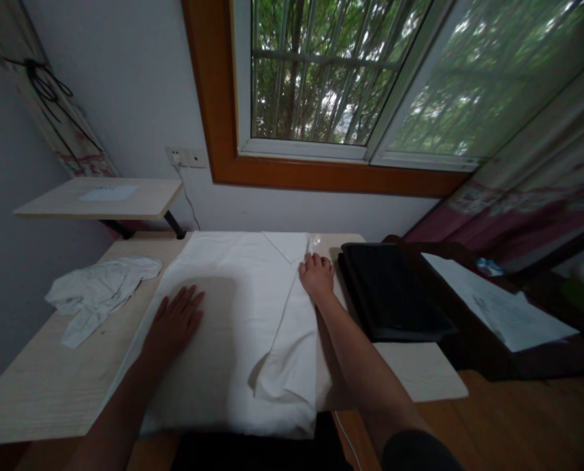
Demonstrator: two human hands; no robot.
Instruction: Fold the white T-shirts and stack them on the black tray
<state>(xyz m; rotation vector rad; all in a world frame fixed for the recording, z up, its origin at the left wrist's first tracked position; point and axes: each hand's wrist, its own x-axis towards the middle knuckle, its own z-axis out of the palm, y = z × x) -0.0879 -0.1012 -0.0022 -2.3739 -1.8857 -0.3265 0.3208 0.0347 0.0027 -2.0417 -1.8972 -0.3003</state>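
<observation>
I see the table (41, 386) under both hands, pale wood running out to my left and toward me from the left hand. Spread across it is the shirt (233, 314), white, lying flat from the far edge to the near one, where it hangs slightly over; it lies under both palms. Its right side is folded inward into a long strip that runs from just under the right hand back toward me, ending in a loose flap. Beyond the right hand's fingertips I can make out the collar (286, 245), just touching distance away at the far edge. To the right of the right hand, close beside it, a black laptop (394, 291) lies shut on the table. Further right, well apart, a sheet of paper (507, 307) rests on a dark surface. Left of the left hand, near but not touching, a crumpled white cloth (95, 288) sits on the bare wood. Beyond that, a small shelf (100, 199) stands off the wall. My left hand (174, 324) lies flat, fingers spread apart, palm down on the shirt's left half. My right hand (316, 275) presses the top of the folded strip, fingers curled together on the fabric; I cannot tell whether it pinches the cloth.
</observation>
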